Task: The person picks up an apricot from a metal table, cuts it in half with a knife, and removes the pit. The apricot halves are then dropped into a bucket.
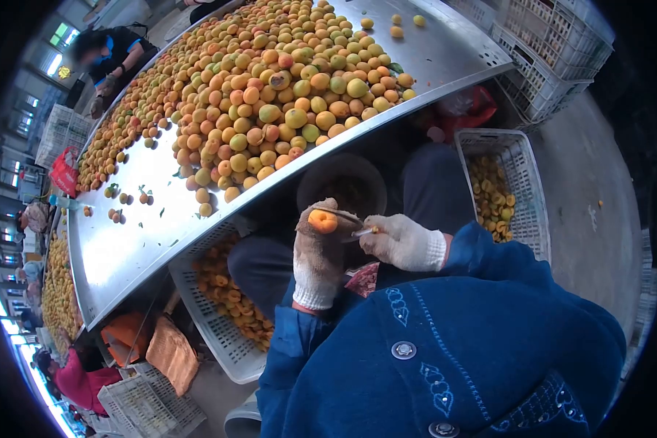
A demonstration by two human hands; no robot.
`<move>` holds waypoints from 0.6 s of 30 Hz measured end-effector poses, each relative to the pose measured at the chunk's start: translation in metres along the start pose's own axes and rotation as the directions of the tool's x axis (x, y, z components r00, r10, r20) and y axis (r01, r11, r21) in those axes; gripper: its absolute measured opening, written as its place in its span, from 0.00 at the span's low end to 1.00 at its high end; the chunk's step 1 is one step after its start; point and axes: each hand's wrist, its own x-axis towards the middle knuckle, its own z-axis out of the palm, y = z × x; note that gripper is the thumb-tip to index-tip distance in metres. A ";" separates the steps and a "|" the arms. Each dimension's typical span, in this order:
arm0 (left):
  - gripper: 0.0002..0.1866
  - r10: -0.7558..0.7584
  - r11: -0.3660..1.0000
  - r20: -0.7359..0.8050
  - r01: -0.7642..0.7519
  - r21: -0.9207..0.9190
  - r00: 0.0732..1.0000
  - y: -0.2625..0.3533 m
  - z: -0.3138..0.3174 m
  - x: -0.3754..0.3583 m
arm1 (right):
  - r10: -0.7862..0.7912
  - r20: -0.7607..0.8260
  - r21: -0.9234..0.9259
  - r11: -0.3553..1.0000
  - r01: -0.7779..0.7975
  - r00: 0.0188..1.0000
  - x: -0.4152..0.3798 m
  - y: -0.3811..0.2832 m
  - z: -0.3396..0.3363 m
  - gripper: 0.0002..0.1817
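Note:
My left hand [315, 255], in a soiled white work glove, is closed around an apricot [323, 221] whose orange flesh faces up. Opposite it, my gloved right hand [405, 243] grips a small knife [363, 232], its blade pointing toward the left hand. Both hands are over my lap, just above a round bucket [378, 181] between my knees. A white crate [239, 374] of cut apricots [233, 303] stands at my left, and a second crate [536, 204] holding more cut apricots [491, 193] stands at my right.
Ahead, a sloping metal table [124, 248] bears a large heap of whole apricots [270, 109]; its raised edge crosses above my knees. Stacked crates [555, 44] rise at the upper right. Co-workers [117, 55] sit across the table and at lower left. An orange cloth [173, 354] hangs nearby.

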 end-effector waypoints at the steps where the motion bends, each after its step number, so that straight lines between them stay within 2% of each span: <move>1: 0.31 -0.001 1.000 0.000 0.001 0.000 1.000 0.000 0.000 0.000 | 0.064 0.035 -0.073 0.995 -0.061 0.997 -0.001 -0.004 -0.003 0.18; 2: 0.30 -0.019 0.999 0.024 0.020 -0.043 1.000 0.002 0.001 0.000 | 0.065 0.034 -0.072 0.995 -0.063 0.997 -0.001 -0.007 -0.004 0.18; 4: 0.30 -0.039 0.996 0.053 0.044 -0.083 0.998 0.004 0.004 0.000 | 0.100 0.032 -0.210 0.973 -0.092 0.994 0.000 -0.009 -0.004 0.20; 11: 0.29 -0.043 0.999 -0.009 0.043 0.028 0.999 0.018 0.017 -0.006 | 0.112 0.031 -0.293 0.951 -0.099 0.993 0.002 -0.008 -0.004 0.22; 13: 0.29 -0.046 0.996 -0.027 0.048 0.071 0.999 0.020 0.020 -0.007 | 0.069 0.010 -0.304 0.950 -0.063 0.998 0.006 0.004 0.000 0.21; 14: 0.30 -0.069 0.997 -0.024 0.070 0.033 0.997 0.020 0.022 -0.008 | 0.070 0.007 -0.306 0.950 -0.064 0.998 0.007 0.011 0.005 0.21; 16: 0.32 -0.091 0.996 -0.017 0.091 -0.005 0.996 0.020 0.026 -0.007 | -0.090 -0.100 -0.210 0.975 0.067 0.991 0.011 0.021 0.015 0.20; 18: 0.36 -0.146 0.979 0.019 0.147 -0.139 0.989 0.021 0.028 -0.008 | -0.145 -0.129 -0.214 0.970 0.115 0.981 0.013 0.019 0.020 0.20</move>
